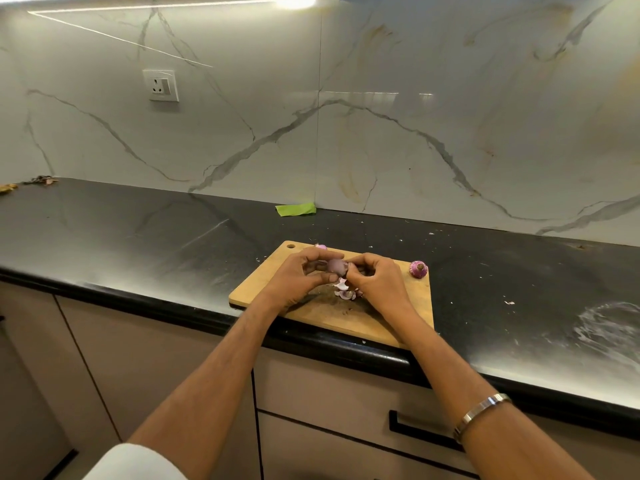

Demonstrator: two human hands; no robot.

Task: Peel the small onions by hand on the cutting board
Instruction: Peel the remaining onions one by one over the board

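Note:
A small purple onion is held just above the wooden cutting board. My left hand grips it from the left, fingers curled over the top and thumb beneath. From the right, my right hand pinches at the onion's skin with its fingertips. Loose pale peels lie on the board directly under the onion. Another small onion, root end up, sits at the board's far right corner. A third onion peeks out behind my left hand at the board's far edge.
The board lies on a black countertop, its near edge overhanging the counter's front. Bits of peel are scattered on the counter at the right. A green cloth lies against the marble backsplash. Scraps sit at the far left.

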